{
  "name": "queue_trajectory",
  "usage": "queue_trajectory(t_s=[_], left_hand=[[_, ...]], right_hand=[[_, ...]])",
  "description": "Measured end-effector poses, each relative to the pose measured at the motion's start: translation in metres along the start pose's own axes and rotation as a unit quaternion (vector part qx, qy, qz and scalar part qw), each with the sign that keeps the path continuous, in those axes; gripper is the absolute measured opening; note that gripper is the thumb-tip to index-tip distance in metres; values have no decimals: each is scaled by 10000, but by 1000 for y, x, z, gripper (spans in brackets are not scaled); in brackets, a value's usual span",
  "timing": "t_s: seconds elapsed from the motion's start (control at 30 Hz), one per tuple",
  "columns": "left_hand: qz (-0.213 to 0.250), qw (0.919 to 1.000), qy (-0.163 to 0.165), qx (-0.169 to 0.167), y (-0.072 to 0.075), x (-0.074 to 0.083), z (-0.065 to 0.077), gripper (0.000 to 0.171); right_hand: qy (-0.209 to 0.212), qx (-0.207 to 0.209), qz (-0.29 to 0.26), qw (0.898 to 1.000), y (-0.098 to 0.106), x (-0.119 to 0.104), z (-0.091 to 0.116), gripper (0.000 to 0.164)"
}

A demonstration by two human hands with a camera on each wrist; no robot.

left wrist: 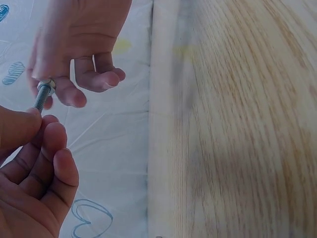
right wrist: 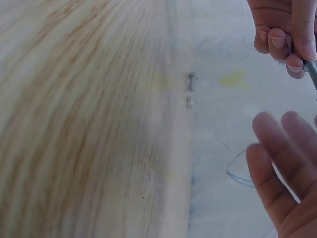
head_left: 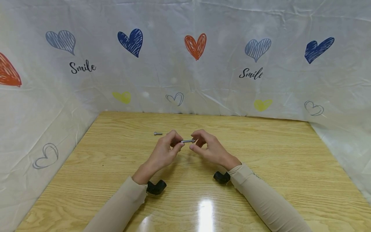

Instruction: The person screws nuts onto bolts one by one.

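Between thumb and fingers my left hand (head_left: 164, 151) pinches one end of a metal bolt (head_left: 187, 141), which lies roughly level above the table. A hex nut (left wrist: 47, 85) sits at the bolt's right end, with thread showing between it and the left thumb. Around that nut my right hand (head_left: 209, 149) is spread; its thumb stands a little apart from the nut in the head view. The right hand's other fingers (right wrist: 285, 163) are loosely extended in the right wrist view. Whether a right fingertip touches the nut is hard to tell.
A second bolt (head_left: 157, 133) lies on the wooden table (head_left: 261, 145) beyond my left hand. Beside it a small metal piece (right wrist: 189, 102) shows in the right wrist view. Black curved devices (head_left: 156, 187) sit at both wrists. A white heart-printed sheet (head_left: 162, 74) closes off the back and sides.
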State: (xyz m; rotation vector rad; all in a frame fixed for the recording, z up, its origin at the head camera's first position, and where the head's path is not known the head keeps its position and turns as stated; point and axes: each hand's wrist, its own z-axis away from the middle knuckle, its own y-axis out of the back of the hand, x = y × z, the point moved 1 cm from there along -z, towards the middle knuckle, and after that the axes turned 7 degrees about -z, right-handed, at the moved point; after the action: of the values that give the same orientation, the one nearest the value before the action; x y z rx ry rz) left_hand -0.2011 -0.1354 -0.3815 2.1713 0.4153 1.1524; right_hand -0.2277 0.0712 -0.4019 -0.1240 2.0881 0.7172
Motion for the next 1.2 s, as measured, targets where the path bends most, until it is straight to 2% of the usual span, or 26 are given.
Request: queue_trajectory(t_s=[0.1,0.27,0.4,0.63,0.8,0.9,1.0,1.2], left_hand=[[-25,10000,9,14,0,0,0,6],[-17,10000,-7,40,0,0,0,7],[-2,10000,-17,50,0,-1,0,7],[-1,10000,-41,25,0,0,0,8],[28,10000,-13,3,0,0,0,8],[35,10000,12,-1,0,1,0,7],[17,10000,41,6,0,1,1,7],[3,10000,19,23,0,1,0,8]], right_hand=[[108,-47,-21,9999,0,1,0,35],[389,-111,-27,9992,-1,2,-1,19],[416,-123,22,9991,-1,4,-1,10],[324,-97,185,9993,0,2,-1,17],[34,-73,116,9999,0,2,0,15],[-58,-86,-1,9999,0,1,0,24],[66,-111,-57,9999,0,1,0,29],[357,-84,59,9993,-1,2,-1,15]])
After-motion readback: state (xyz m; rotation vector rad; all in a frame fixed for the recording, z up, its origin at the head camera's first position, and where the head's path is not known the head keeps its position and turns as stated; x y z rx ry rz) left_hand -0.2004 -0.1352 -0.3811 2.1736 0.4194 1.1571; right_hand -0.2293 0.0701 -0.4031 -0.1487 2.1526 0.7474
